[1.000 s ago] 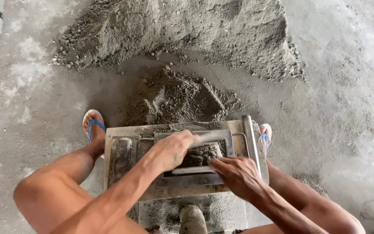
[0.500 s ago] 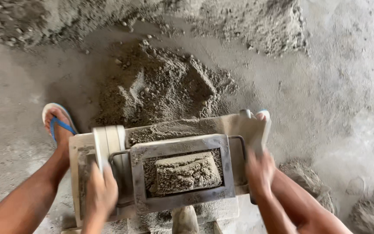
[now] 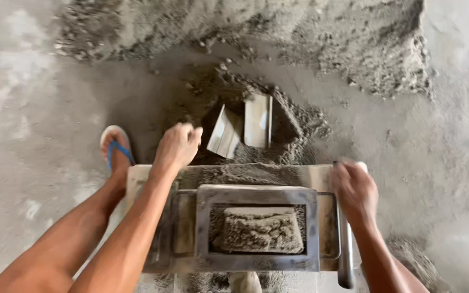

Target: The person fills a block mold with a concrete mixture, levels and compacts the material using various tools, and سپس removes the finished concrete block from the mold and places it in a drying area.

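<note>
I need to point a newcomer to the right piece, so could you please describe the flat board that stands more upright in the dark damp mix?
Start at the big grey sand heap along the top, then drop to the darker damp mound just before the metal mould frame. Two pale flat boards lie in its hollow beyond the left hand. The upright board is the right one, squarely vertical, while its neighbour, the tilted board, leans left.

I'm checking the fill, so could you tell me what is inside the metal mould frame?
Inside the metal mould frame sits a rough grey block of damp sandy mix. What lies beneath it is hidden.
</note>
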